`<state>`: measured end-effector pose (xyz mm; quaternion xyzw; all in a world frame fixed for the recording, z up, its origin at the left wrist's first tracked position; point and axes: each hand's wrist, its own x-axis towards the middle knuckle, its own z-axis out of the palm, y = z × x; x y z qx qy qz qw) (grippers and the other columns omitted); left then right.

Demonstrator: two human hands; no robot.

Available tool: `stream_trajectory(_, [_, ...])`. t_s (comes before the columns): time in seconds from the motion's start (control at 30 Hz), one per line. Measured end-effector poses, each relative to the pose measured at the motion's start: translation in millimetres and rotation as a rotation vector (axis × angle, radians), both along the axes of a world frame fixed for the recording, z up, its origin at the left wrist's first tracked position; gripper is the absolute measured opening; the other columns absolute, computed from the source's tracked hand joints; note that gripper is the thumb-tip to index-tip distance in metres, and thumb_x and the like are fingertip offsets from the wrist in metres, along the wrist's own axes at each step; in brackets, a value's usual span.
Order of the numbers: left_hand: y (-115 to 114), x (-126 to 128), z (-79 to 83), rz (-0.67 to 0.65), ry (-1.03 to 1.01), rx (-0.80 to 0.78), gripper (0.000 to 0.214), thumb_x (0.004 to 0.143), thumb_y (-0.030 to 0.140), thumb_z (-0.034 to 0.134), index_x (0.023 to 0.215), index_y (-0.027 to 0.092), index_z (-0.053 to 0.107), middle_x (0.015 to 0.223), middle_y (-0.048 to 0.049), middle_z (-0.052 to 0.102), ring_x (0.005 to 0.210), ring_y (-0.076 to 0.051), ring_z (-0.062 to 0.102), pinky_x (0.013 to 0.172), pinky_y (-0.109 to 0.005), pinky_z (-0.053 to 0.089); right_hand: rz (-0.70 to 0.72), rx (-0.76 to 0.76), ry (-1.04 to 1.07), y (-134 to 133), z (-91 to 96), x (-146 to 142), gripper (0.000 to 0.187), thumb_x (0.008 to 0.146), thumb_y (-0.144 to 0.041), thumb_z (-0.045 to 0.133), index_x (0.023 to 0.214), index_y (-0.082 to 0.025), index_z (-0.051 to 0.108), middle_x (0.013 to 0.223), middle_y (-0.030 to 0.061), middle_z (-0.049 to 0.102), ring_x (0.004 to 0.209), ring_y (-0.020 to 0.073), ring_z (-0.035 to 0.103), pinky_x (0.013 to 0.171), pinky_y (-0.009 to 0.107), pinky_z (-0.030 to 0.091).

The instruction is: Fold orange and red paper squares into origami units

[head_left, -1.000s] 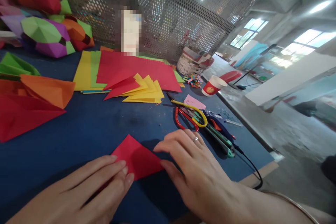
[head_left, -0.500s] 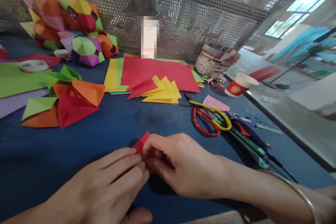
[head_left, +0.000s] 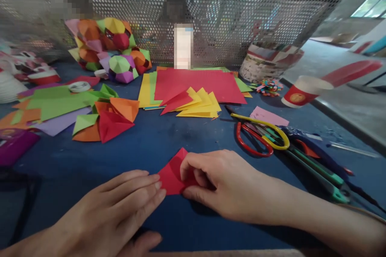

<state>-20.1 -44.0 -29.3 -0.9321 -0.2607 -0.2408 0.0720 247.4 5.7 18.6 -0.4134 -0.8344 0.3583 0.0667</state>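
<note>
A small folded red paper lies on the blue tabletop, its point facing away from me. My left hand rests flat at its left corner, fingers stretched out with the tips on the paper and the thumb apart below. From the right, my right hand has its index finger and thumb curled onto the paper; its other fingers are tucked in and part of the paper is hidden beneath. Beyond the hands lie folded yellow papers and a folded red piece, on a stack topped by a red sheet.
Scissors with red and yellow handles and a green-edged tool lie at right, near a paper cup. A half-made paper shape and green sheet are left. Finished paper balls stand behind, against a perforated metal screen.
My view has turned left. My hands have moved apart, and more of the red paper shows between them, where it was mostly covered before.
</note>
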Motion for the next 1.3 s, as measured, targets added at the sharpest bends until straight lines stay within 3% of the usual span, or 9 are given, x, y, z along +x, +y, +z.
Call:
stream_trajectory(0.23, [-11, -11, -0.8, 0.063, 0.007, 0.038, 0.035, 0.106, 0.017, 0.043, 0.128, 0.019, 0.070, 0.123, -0.0006, 0.081, 0.121, -0.013, 0.071, 0.125, -0.027, 0.040, 0.005, 0.012, 0.002, 1, -2.1, -1, 0.012, 0.091, -0.023, 0.077, 0.093, -0.022, 0.066, 0.069, -0.0083, 0.060, 0.061, 0.0097, 0.052, 0.064, 0.026, 0.031])
stream_trajectory(0.43, [-21, -26, -5.4, 0.072, 0.082, 0.064, 0.038, 0.108, 0.027, 0.046, 0.136, 0.025, 0.071, 0.135, 0.0009, 0.077, 0.130, -0.016, 0.068, 0.128, -0.031, 0.038, 0.002, 0.022, 0.006, -1, -2.8, 1, 0.012, 0.091, -0.024, 0.078, 0.093, -0.022, 0.066, 0.069, -0.0081, 0.061, 0.061, 0.0096, 0.052, 0.063, 0.026, 0.030])
stream_trajectory(0.6, [-28, -32, 6.2, 0.075, 0.135, 0.048, 0.040, 0.107, 0.026, 0.046, 0.140, 0.022, 0.068, 0.136, 0.0010, 0.077, 0.129, -0.015, 0.069, 0.131, -0.029, 0.032, 0.002, 0.033, -0.006, -1, -0.5, 0, 0.011, 0.091, -0.023, 0.077, 0.094, -0.022, 0.067, 0.070, -0.0072, 0.063, 0.062, 0.0104, 0.054, 0.063, 0.026, 0.030])
stream_trajectory(0.8, [-15, -16, 17.0, 0.016, 0.131, 0.062, 0.038, 0.108, 0.028, 0.048, 0.137, 0.020, 0.070, 0.128, 0.0006, 0.080, 0.126, -0.016, 0.070, 0.135, -0.032, 0.024, 0.006, 0.030, -0.034, -1, 3.9, 0, 0.012, 0.092, -0.027, 0.078, 0.095, -0.023, 0.067, 0.072, -0.0071, 0.063, 0.064, 0.0112, 0.055, 0.062, 0.026, 0.029])
stream_trajectory(0.93, [-6, 1, 12.8, -0.071, 0.124, 0.075, 0.042, 0.111, 0.033, 0.044, 0.143, 0.018, 0.066, 0.146, -0.0015, 0.072, 0.142, -0.016, 0.059, 0.132, -0.030, 0.031, 0.015, 0.035, -0.022, -1, 4.7, 0, 0.010, 0.091, -0.025, 0.076, 0.097, -0.022, 0.067, 0.073, -0.0066, 0.065, 0.065, 0.0116, 0.056, 0.062, 0.026, 0.030])
stream_trajectory(1.03, [-4, 6, 5.4, -0.099, 0.128, 0.120, 0.046, 0.113, 0.036, 0.040, 0.147, 0.017, 0.064, 0.150, -0.0014, 0.069, 0.142, -0.017, 0.059, 0.127, -0.028, 0.037, 0.022, 0.023, -0.022, -1, 5.5, 0, 0.011, 0.091, -0.024, 0.075, 0.098, -0.022, 0.067, 0.073, -0.0066, 0.065, 0.064, 0.0117, 0.056, 0.062, 0.025, 0.030])
stream_trajectory(1.17, [-8, 3, -5.1, -0.067, 0.090, 0.095, 0.045, 0.110, 0.038, 0.046, 0.148, 0.021, 0.064, 0.148, 0.0023, 0.071, 0.137, -0.015, 0.064, 0.131, -0.028, 0.031, 0.023, 0.014, -0.047, -1, 8.4, 0, 0.012, 0.091, -0.023, 0.074, 0.101, -0.023, 0.067, 0.075, -0.0060, 0.067, 0.067, 0.0124, 0.059, 0.062, 0.026, 0.031])
stream_trajectory(1.3, [-11, -7, -7.0, -0.045, 0.051, 0.087, 0.048, 0.107, 0.033, 0.045, 0.150, 0.018, 0.061, 0.141, -0.0009, 0.075, 0.127, -0.016, 0.071, 0.124, -0.027, 0.043, -0.095, 0.021, -0.216, 3, 14.7, 4, 0.027, 0.088, -0.043, 0.083, 0.100, -0.024, 0.067, 0.077, -0.0032, 0.069, 0.074, 0.0189, 0.064, 0.061, 0.029, 0.029])
